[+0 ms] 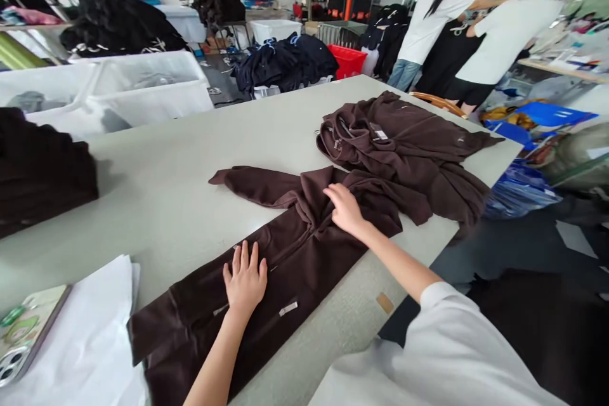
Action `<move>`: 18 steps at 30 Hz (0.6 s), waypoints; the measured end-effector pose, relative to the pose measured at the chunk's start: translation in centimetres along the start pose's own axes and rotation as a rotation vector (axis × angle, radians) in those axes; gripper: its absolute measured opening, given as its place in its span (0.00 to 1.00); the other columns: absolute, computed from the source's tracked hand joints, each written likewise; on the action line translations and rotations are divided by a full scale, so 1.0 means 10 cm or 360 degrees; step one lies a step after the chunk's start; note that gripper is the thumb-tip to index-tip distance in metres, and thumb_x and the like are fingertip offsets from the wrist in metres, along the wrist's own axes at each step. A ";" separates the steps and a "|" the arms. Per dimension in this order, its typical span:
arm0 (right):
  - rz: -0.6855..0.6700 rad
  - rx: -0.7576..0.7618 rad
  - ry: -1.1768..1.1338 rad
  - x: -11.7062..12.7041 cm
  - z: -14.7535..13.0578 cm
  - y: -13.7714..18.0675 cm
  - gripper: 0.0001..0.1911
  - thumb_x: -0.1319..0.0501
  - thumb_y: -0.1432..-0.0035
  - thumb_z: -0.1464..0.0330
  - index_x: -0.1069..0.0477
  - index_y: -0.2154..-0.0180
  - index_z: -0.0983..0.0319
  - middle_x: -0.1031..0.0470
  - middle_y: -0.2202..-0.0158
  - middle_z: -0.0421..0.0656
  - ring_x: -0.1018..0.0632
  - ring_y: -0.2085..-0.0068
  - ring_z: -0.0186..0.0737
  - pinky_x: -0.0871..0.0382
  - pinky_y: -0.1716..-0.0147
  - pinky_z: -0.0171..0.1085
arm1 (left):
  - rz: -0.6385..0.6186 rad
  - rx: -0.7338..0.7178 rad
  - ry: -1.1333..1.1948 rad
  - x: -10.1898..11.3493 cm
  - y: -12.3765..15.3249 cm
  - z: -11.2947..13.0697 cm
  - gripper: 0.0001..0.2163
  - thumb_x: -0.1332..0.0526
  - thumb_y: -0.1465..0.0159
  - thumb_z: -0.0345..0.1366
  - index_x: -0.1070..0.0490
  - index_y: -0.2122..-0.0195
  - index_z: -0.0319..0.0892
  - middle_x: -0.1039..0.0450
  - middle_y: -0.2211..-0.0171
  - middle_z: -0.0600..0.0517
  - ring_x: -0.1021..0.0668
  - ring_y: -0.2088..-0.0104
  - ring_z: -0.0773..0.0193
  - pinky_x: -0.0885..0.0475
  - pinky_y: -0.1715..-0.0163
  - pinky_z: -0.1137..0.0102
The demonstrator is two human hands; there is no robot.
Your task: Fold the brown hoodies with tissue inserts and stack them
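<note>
A dark brown zip-front garment lies stretched across the table in front of me, one sleeve reaching out to the left. My left hand rests flat on its body with the fingers spread. Higher up, by the bunched cloth near the collar, my right hand touches the fabric. Its fingers are bent, and whether they pinch any cloth is hard to see. A small pale tag shows on the garment below my left hand.
More brown garments are heaped at the table's far right. A dark folded stack stands at the left. White paper and a phone lie near left. White bins stand beyond; people stand at back right.
</note>
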State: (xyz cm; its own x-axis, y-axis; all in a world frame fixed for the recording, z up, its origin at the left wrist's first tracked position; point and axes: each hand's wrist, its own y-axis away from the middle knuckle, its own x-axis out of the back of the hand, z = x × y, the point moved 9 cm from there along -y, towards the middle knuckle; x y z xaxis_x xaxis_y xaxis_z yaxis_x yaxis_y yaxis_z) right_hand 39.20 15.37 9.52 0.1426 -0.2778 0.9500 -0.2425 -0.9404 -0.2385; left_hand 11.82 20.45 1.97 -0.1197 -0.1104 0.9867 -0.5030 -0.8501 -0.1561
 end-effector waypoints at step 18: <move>-0.0004 -0.0760 -0.0047 1.83 1.27 0.00 0.16 0.49 0.41 0.73 0.35 0.52 0.68 0.29 0.56 0.51 0.28 0.55 0.46 0.36 0.55 0.43 | 0.0007 0.0104 0.0327 0.13 0.01 0.01 0.25 0.58 0.34 0.41 0.44 0.39 0.35 0.52 0.37 0.37 0.51 0.36 0.48 0.53 0.42 0.43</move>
State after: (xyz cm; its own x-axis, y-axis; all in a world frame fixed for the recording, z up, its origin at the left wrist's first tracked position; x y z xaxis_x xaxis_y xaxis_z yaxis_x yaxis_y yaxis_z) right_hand 53.99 7.80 24.34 0.1694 -0.2874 0.9427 -0.6548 -0.7477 -0.1103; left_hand 11.74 20.17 3.26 -0.2973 -0.0125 0.9547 -0.4465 -0.8820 -0.1506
